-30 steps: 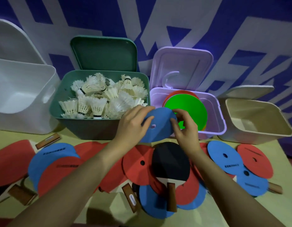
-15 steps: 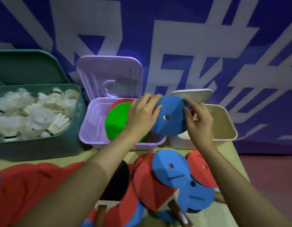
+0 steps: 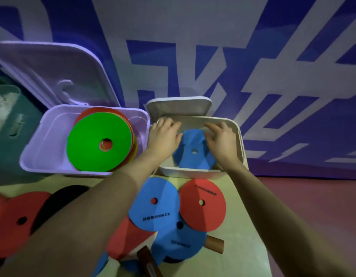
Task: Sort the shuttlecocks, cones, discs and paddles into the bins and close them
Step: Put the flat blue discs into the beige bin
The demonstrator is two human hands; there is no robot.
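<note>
Both hands, left hand [image 3: 165, 134] and right hand [image 3: 223, 140], press loose, uncurled fingers on the blue disc [image 3: 193, 152] inside the beige bin [image 3: 240, 136] (it's bent) and it might spring up, blocking the lid.

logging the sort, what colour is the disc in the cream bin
Blue disc, with a small centre hole, seen in the head view.

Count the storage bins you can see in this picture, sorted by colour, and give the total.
Teal bin: 1 (only partly in view at the left edge)
Lilac bin: 1
Cream bin: 1
Total: 3
</note>
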